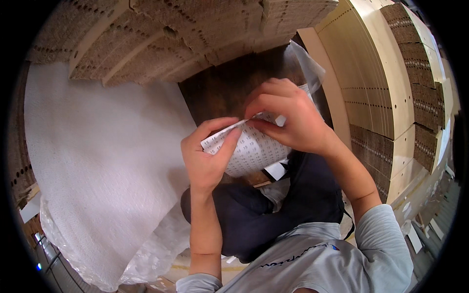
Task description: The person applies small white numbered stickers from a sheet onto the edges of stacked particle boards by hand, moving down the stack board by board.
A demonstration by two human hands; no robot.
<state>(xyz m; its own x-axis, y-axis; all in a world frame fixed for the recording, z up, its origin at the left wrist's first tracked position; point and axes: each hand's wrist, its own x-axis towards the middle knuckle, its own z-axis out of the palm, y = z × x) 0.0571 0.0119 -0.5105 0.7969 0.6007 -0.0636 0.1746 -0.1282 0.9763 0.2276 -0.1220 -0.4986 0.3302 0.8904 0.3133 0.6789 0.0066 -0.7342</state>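
A white sheet of small printed labels (251, 150) is held up in front of me, its upper edge folded over. My left hand (207, 151) pinches the left end of that edge between thumb and fingers. Close beside it, my right hand (288, 115) has thumb and forefinger pressed together at the sheet's upper edge. Whether a single label sits between those right fingertips is too small to tell. The sheet's lower part curves down above my lap, with a small white paper piece (276, 170) under it.
White foam wrap (107, 161) covers a large area on the left, with clear plastic film (156, 244) below. Stacked drilled boards (195, 34) rise at the back. More pale board stacks (366, 93) stand on the right. A dark brown surface (215, 88) lies beyond my hands.
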